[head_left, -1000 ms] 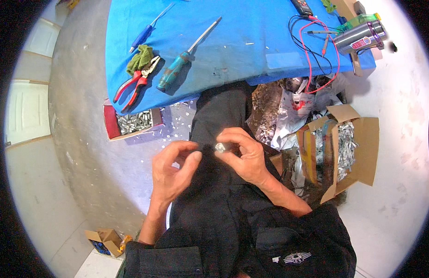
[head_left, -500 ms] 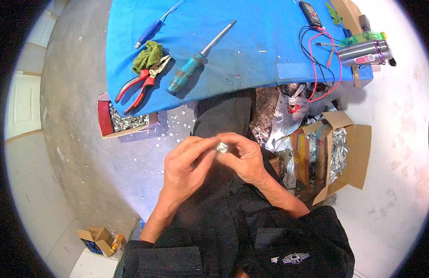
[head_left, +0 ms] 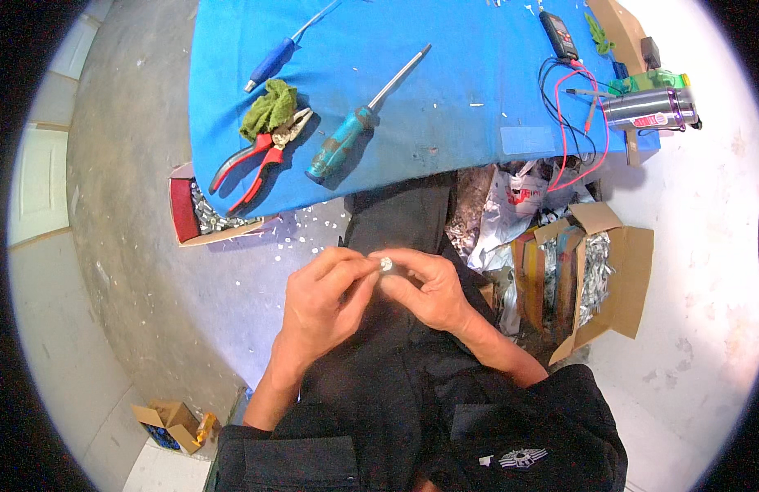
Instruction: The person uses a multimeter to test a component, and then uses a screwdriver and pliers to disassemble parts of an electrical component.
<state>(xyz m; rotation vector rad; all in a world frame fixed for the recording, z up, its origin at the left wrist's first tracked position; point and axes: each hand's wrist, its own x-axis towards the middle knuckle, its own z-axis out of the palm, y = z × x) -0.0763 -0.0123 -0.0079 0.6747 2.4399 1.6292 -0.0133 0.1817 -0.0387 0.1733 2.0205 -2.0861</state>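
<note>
Pinching one small silvery piece between fingertips of left hand and right hand, both closed on it over the lap; red pliers, teal screwdriver lying unused on blue mat; work seemingly midway.

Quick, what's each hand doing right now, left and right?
Left hand: closed, fingertips pinching the small silvery piece.
Right hand: closed, pinching the same piece from the other side.
</note>
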